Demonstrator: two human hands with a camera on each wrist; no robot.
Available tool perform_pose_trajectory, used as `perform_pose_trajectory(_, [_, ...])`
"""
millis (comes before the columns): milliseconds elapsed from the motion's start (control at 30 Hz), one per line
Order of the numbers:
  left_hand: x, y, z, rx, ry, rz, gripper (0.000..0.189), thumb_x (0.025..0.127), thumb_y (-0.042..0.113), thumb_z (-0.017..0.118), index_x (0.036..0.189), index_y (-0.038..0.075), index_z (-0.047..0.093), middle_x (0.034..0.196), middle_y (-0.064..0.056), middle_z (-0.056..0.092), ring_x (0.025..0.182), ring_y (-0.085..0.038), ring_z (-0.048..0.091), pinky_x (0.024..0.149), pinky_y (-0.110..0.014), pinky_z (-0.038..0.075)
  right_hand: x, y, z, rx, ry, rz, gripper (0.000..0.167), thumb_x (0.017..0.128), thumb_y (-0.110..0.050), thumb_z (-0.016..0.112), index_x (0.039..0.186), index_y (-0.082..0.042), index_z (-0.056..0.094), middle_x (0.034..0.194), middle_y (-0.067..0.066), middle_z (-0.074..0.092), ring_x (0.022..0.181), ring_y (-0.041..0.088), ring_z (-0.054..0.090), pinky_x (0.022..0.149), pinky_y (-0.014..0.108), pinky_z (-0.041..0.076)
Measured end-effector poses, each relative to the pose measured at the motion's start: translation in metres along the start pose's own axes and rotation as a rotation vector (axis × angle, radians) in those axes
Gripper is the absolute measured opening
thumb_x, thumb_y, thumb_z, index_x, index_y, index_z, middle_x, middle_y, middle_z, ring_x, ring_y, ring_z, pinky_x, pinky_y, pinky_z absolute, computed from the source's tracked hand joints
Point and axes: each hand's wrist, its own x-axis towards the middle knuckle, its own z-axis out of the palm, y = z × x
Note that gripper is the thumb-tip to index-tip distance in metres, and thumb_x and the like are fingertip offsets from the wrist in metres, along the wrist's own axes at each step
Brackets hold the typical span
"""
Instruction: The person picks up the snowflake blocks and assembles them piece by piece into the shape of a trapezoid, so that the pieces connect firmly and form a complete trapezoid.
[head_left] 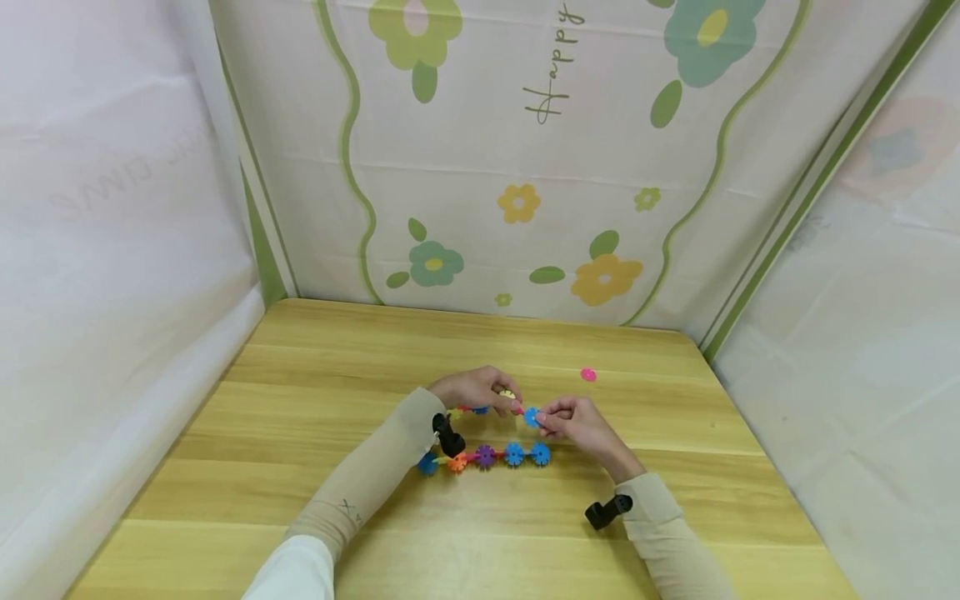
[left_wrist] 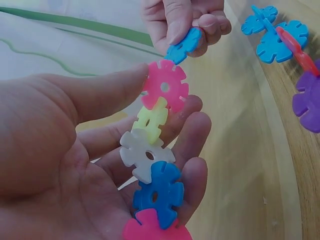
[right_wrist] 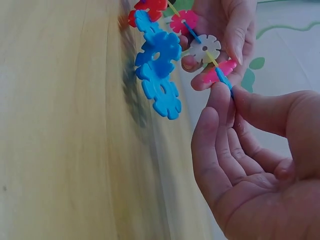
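My left hand (head_left: 474,388) holds a chain of notched plastic snowflake discs, its thumb and fingers pinching the pink disc (left_wrist: 166,85) near the end. Behind that pink disc come a pale yellow disc (left_wrist: 150,120), a white disc (left_wrist: 147,154) and a blue disc (left_wrist: 159,192), lying along the curled fingers. Between thumb and forefinger, my right hand (head_left: 583,427) grips a blue disc (head_left: 532,417) edge-on. That disc meets the pink one; how deep the notches sit is hard to tell.
A joined row of discs lies on the table nearer the body, with a purple disc (head_left: 485,456) and an orange disc (head_left: 457,462) among blue ones. One loose pink disc (head_left: 588,375) lies farther back on the wooden table (head_left: 480,542). Printed cloth walls (head_left: 465,150) stand around the table.
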Motion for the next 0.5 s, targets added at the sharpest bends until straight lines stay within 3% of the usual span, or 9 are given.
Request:
perform_pose_trajectory(100, [0.000,0.001,0.001,-0.007,0.009,0.004,0.031,0.106,0.025,0.067,0.128,0.005,0.071,0.118,-0.005,0.077,0.108,-0.029,0.075,0.106,-0.053,0.054,0.001,0.000,0.002,0.031,0.000,0.016,0.026,0.103,-0.017,0.070,0.112,0.007,0.069,0.101,0.024,0.078,0.088,0.022,0.077,0.081,0.034,0.065])
perform_pose_trajectory(200, [-0.002,0.004,0.002,-0.018,0.024,0.006,0.029,0.107,0.022,0.066,0.128,0.002,0.071,0.117,-0.014,0.078,0.086,-0.019,0.071,0.083,-0.039,0.056,0.002,0.000,0.005,0.050,0.009,0.028,0.024,0.103,-0.016,0.070,0.111,0.007,0.070,0.100,0.022,0.079,0.087,0.021,0.077,0.080,0.033,0.065])
perform_pose_trajectory(300, [-0.003,0.007,0.006,-0.027,0.052,0.004,0.027,0.107,0.017,0.065,0.126,0.000,0.071,0.117,-0.020,0.077,0.065,-0.012,0.053,0.063,-0.029,0.041,0.001,0.000,0.007,0.052,0.035,0.029,0.023,0.103,-0.014,0.070,0.109,0.008,0.070,0.098,0.022,0.079,0.085,0.020,0.077,0.079,0.033,0.065])
perform_pose_trajectory(400, [-0.004,0.008,0.009,-0.030,0.087,-0.005,0.023,0.106,0.016,0.065,0.122,0.001,0.073,0.114,-0.021,0.078,0.054,-0.012,0.035,0.055,-0.027,0.031,0.000,-0.001,0.011,0.057,0.076,0.033,0.019,0.103,-0.010,0.069,0.107,0.009,0.070,0.095,0.021,0.078,0.083,0.020,0.077,0.078,0.033,0.065])
perform_pose_trajectory(500, [-0.003,0.008,0.013,-0.019,0.112,-0.017,0.020,0.106,0.016,0.066,0.120,0.005,0.075,0.112,-0.017,0.079,0.052,-0.011,0.030,0.053,-0.027,0.030,0.000,-0.002,0.015,0.060,0.113,0.035,0.017,0.103,-0.007,0.068,0.105,0.009,0.070,0.092,0.020,0.079,0.081,0.020,0.077,0.077,0.034,0.066])
